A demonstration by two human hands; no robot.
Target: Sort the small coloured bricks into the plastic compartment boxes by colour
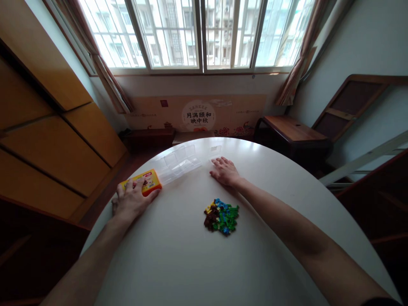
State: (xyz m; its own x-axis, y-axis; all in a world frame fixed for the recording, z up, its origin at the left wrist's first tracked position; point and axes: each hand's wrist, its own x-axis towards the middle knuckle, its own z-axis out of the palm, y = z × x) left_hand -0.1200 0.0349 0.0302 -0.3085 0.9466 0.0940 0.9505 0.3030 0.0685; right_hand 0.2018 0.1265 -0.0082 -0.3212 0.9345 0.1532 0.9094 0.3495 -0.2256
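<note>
My left hand (132,202) lies over a small yellow and orange box (153,180) at the table's left edge, its fingers across the top and the thumb along the near corner. Touching or close to that box is a clear plastic compartment case (178,163). My right hand (224,172) rests palm down on the white table (172,246), fingers spread and holding nothing. Just beyond its fingertips is a small clear plastic piece (216,149). Between my forearms sits a pile of tiny building bricks (223,216) in green, blue, brown and yellow.
Past the rounded far table edge stand a wooden side table (293,127) and a printed cardboard panel (229,110) below the barred window (197,34). Orange-brown cabinets (47,148) are on the left. A folded frame (350,100) leans at the right wall.
</note>
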